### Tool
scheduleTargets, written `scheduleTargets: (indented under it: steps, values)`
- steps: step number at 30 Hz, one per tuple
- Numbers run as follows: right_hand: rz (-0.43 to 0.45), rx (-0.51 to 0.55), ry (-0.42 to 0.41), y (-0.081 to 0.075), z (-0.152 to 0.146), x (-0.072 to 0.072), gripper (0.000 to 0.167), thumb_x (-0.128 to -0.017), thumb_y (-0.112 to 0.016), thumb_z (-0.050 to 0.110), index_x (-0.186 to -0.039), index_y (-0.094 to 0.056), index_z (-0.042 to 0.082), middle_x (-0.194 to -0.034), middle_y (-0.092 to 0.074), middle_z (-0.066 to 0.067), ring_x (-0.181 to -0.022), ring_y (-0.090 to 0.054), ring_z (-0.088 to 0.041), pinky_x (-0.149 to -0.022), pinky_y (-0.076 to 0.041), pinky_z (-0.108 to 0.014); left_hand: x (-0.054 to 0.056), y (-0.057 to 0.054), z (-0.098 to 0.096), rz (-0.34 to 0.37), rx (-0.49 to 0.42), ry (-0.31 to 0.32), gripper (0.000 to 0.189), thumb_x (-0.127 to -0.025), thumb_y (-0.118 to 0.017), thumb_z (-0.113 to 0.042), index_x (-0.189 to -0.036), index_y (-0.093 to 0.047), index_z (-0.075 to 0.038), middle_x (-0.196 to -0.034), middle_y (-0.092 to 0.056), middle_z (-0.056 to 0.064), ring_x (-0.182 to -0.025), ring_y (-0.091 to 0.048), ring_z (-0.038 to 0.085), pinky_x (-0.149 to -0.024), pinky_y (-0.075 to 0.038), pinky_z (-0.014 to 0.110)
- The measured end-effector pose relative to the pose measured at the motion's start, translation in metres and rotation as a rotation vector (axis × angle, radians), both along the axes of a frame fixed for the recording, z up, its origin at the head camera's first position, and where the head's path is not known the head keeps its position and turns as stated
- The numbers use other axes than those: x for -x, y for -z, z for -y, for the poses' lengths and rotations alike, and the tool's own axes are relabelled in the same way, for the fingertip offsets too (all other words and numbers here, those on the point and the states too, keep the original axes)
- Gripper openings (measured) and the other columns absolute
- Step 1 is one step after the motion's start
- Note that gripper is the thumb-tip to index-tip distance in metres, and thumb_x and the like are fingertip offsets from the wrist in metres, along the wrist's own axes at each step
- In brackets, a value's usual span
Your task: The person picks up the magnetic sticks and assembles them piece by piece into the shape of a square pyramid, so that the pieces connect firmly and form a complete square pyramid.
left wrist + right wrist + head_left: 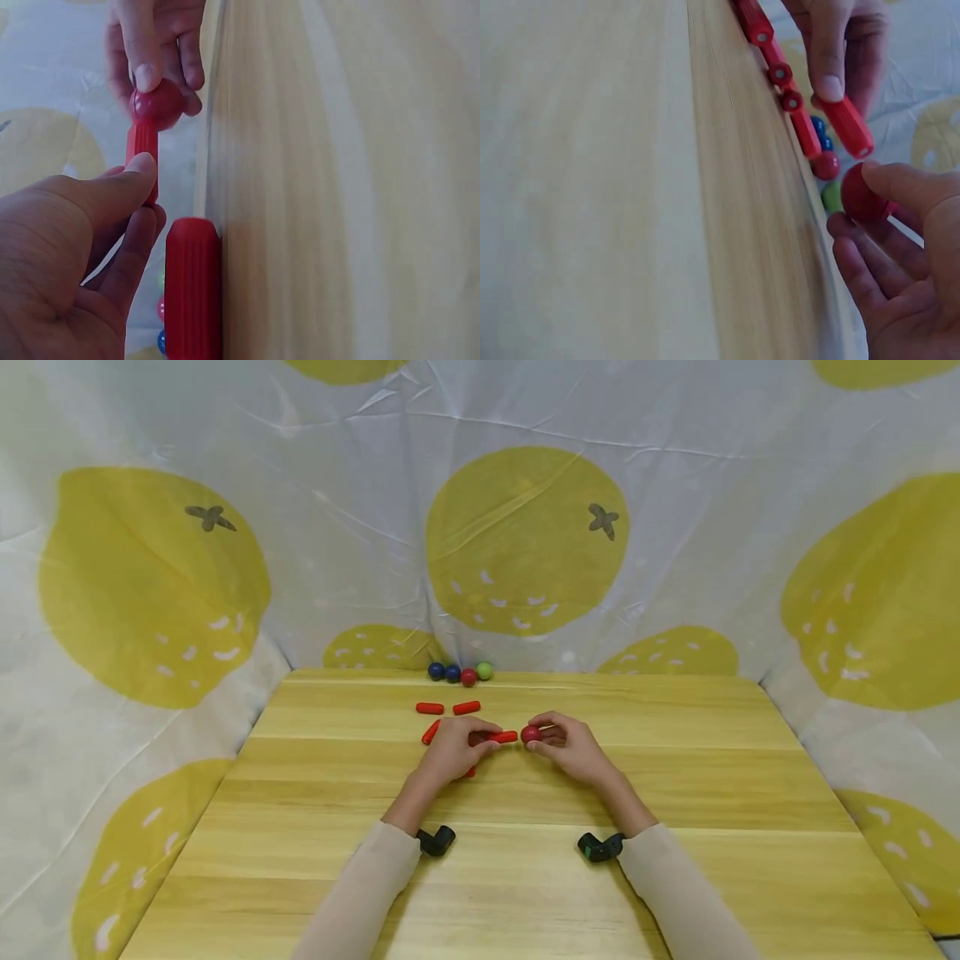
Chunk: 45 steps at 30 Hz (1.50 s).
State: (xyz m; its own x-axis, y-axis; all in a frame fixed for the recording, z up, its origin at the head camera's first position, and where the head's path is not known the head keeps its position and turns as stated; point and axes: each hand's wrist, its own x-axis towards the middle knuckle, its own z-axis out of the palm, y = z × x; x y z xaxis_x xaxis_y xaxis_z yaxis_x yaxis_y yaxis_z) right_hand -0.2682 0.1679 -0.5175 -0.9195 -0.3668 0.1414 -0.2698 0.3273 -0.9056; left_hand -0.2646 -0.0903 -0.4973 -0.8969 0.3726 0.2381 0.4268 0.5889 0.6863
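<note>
My left hand (452, 750) pinches a short, ridged red rod (506, 737) between thumb and fingers, above the wooden table. In the right wrist view, the rod's free end shows a small pale dot. Facing it, my right hand (577, 752) holds a dark red ball (530, 734) by thumb and fingertips. A narrow gap shows between rod end and ball in the right wrist view (868, 191). More red rods lie about my left hand, among them one rod (193, 289) near its fingers; part of this group is hidden under that hand.
Toward the table's back edge stand two blue balls (437, 671), a red ball (468, 677) and a green ball (484, 671) in a row. Two red rods (430, 708) lie in front of them. A lemon-print cloth (525, 543) hangs behind the wooden table (712, 760).
</note>
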Motion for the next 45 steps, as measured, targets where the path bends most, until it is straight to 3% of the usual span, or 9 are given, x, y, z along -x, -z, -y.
scheduleTargets:
  steps: [3, 9, 13, 19, 30, 37, 45]
  values:
    - [-0.011, -0.015, 0.009, -0.001, 0.002, -0.002, 0.034, -0.095, -0.075, 0.012, -0.127, -0.066, 0.005, -0.123, -0.071, -0.016, -0.107, -0.072, -0.03, -0.094, -0.06, -0.04, 0.002, 0.0, -0.006, 0.029, 0.002, 0.01, 0.021, -0.089, -0.082, -0.015, -0.11, -0.082, -0.016, -0.107, -0.078, 0.001, -0.087, -0.071, 0.009, -0.078, -0.06, 0.027]
    - [-0.05, -0.116, 0.028, 0.004, -0.005, -0.001, 0.038, -0.091, -0.081, 0.019, -0.126, -0.068, 0.011, -0.114, -0.073, -0.005, -0.092, -0.07, -0.017, -0.079, -0.058, -0.027, 0.001, 0.002, -0.015, 0.01, 0.013, 0.03, 0.018, -0.089, -0.081, -0.014, -0.108, -0.082, -0.015, -0.107, -0.079, 0.003, -0.093, -0.073, 0.012, -0.082, -0.061, 0.027]
    - [-0.1, -0.16, -0.006, 0.005, -0.008, -0.002, 0.041, -0.091, -0.081, 0.023, -0.128, -0.07, 0.01, -0.113, -0.071, -0.004, -0.089, -0.064, -0.017, -0.077, -0.055, -0.027, 0.0, 0.005, -0.019, 0.011, 0.004, 0.052, 0.017, -0.09, -0.08, -0.015, -0.107, -0.082, -0.015, -0.107, -0.079, 0.002, -0.094, -0.074, 0.012, -0.083, -0.061, 0.025]
    - [-0.161, -0.207, -0.015, 0.012, -0.011, -0.002, 0.032, -0.091, -0.081, 0.026, -0.121, -0.075, 0.014, -0.111, -0.071, 0.0, -0.087, -0.059, -0.016, -0.075, -0.049, -0.026, -0.002, 0.008, -0.022, 0.031, 0.009, 0.043, 0.016, -0.091, -0.08, -0.019, -0.107, -0.082, -0.017, -0.107, -0.079, 0.001, -0.091, -0.072, 0.009, -0.082, -0.059, 0.025]
    - [-0.159, -0.172, 0.023, 0.018, -0.016, -0.002, 0.032, -0.091, -0.081, 0.025, -0.121, -0.076, 0.016, -0.104, -0.073, 0.001, -0.076, -0.056, -0.016, -0.067, -0.048, -0.026, 0.001, 0.009, -0.013, 0.066, -0.03, 0.011, 0.029, -0.09, -0.082, -0.027, -0.114, -0.079, -0.01, -0.107, -0.078, 0.003, -0.09, -0.072, 0.012, -0.083, -0.061, 0.03]
    - [-0.142, -0.141, 0.058, 0.018, -0.017, -0.006, 0.032, -0.089, -0.083, 0.024, -0.119, -0.077, 0.015, -0.104, -0.074, 0.0, -0.078, -0.058, -0.016, -0.068, -0.05, -0.025, 0.021, -0.001, 0.007, 0.087, -0.098, -0.08, 0.029, -0.095, -0.076, -0.029, -0.117, -0.077, -0.009, -0.107, -0.077, 0.005, -0.094, -0.075, 0.019, -0.085, -0.062, 0.034]
    - [-0.128, -0.147, 0.052, 0.019, -0.016, -0.005, 0.035, -0.089, -0.083, 0.026, -0.121, -0.076, 0.013, -0.101, -0.073, 0.0, -0.078, -0.059, -0.018, -0.069, -0.05, -0.026, 0.061, -0.015, 0.047, 0.102, -0.062, -0.213, 0.03, -0.099, -0.071, -0.027, -0.121, -0.073, -0.007, -0.117, -0.073, 0.011, -0.105, -0.071, 0.03, -0.09, -0.06, 0.045]
